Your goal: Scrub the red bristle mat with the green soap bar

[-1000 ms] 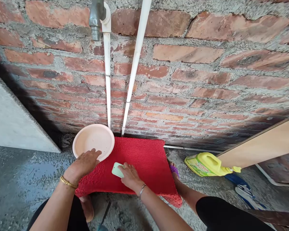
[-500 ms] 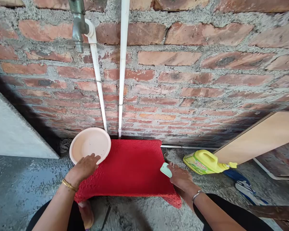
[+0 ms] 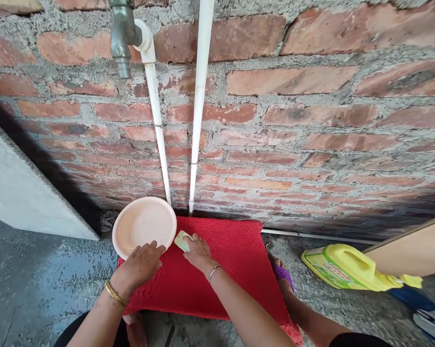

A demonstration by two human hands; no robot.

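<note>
A pale pink plastic basin [image 3: 145,219] sits at the left end of a red, rough-textured cloth [image 3: 235,270]. My left hand [image 3: 140,265] is at the basin's near rim, its fingers curled over the edge; the thumb is mostly hidden. Just right of the basin, above the cloth, my right hand [image 3: 199,253] grips a pale green scrub brush [image 3: 182,240]. Only the brush's flat back and a small hole near its end show; any bristles are hidden. The cloth's near edge hangs down, and what supports it is out of sight.
A yellow detergent jug [image 3: 342,267] lies on the concrete floor at right, by a tan board [image 3: 413,248]. A metal tap [image 3: 121,43] and white pipes [image 3: 199,106] run along the brick wall. A grey slab [image 3: 25,188] leans at left; the floor beside it is wet.
My right hand has carried the brush leftward across the cloth, from its right edge to beside the basin. My left hand stays at the basin rim. The view has shifted slightly.
</note>
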